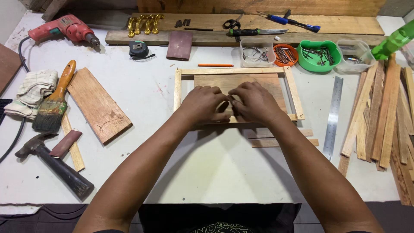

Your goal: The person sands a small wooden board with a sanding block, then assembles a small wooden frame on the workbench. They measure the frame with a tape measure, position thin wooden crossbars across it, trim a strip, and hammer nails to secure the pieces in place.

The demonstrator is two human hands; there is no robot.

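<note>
Nearest the camera, both forearms came up from the bottom of the frame and met in the middle. The left hand (203, 103) and right hand (255, 102) sat side by side, fingers curled down onto the near edge of a wooden frame (177, 90). Whether they were actually pinching something small between them, I couldn't tell, the fingertips hid it.

The frame itself sat dead centre on the white table (207, 172): pale thin strips making a rectangle, with a darker brown board (241, 80) lying inside it. Two loose short strips (282, 137) lay just below its right corner.

Lower left had one hammer (51, 166), with one paintbrush (54, 105) above it, a plank (99, 105) beside that and a folded rag (32, 92) at the left edge. On the right, one steel ruler (333, 115) and a fanned pile of wood slats (384, 116), too overlapped to count.

Further back, an orange pencil (215, 65), a tape measure (138, 50) and a sanding block (180, 45). Four small tubs lined the upper right: a clear one (257, 54) with nails, an orange one (285, 55) with nails, a green one (319, 55) with nails or screws, and another clear one (354, 55) whose contents were too small to make out.

At the far edge: one red drill (64, 29) upper left, four brass feet (145, 24), scissors (233, 22), a knife (257, 31), a blue screwdriver (293, 20).
</note>
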